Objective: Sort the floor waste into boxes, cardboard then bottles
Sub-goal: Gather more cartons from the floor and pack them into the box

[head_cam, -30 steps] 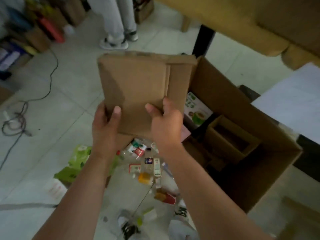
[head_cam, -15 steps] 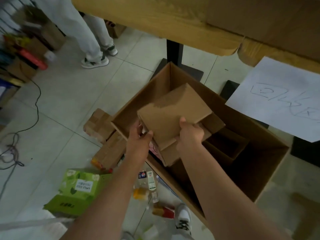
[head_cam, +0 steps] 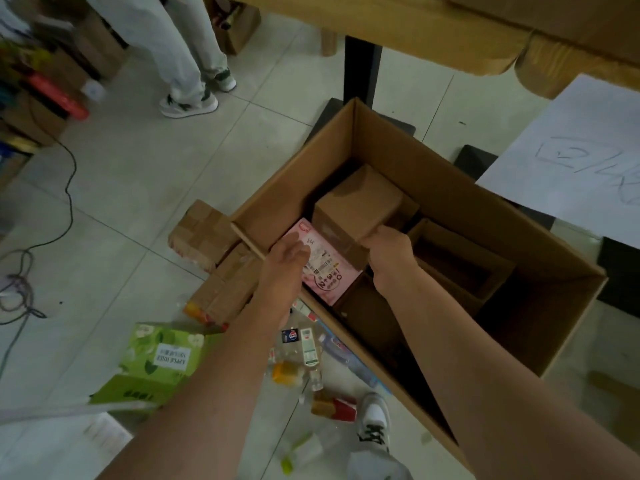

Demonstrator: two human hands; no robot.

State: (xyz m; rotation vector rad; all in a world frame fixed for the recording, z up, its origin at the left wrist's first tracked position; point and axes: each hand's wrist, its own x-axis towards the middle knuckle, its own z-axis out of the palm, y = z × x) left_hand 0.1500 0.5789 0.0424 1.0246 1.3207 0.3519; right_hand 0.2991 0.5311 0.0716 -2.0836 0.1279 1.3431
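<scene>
While the right hand [head_cam: 389, 251] has its fingers curled round the near corner of the brown cardboard piece [head_cam: 360, 206], the left hand [head_cam: 289, 258] is loose. Its fingers are more or less straight and hold nothing, hovering over the pink packet [head_cam: 329, 278] just inside the left wall of the big box [head_cam: 398, 143].

The cardboard piece is already down inside the box, sitting tilted on top of the other stuff. From the grip it stretches away from the person toward the far wall, with a small open box [head_cam: 460, 261] just to its right. So the drop looks basically done, and all it should need is that right hand letting go.

What matters for the next grab is the rest of the cardboard. Two taped boxes [head_cam: 204, 233] sit on the floor right up against the outside of the left wall, and the green juice carton [head_cam: 156, 362] lies closer in on the same side. All of that is on the left, so the free left hand is clearly the nearer one (handy). The bottles [head_cam: 298, 355] lie scattered on the floor between the carton and the big box, near the person's shoe [head_cam: 374, 424], and they look like the later job.
</scene>
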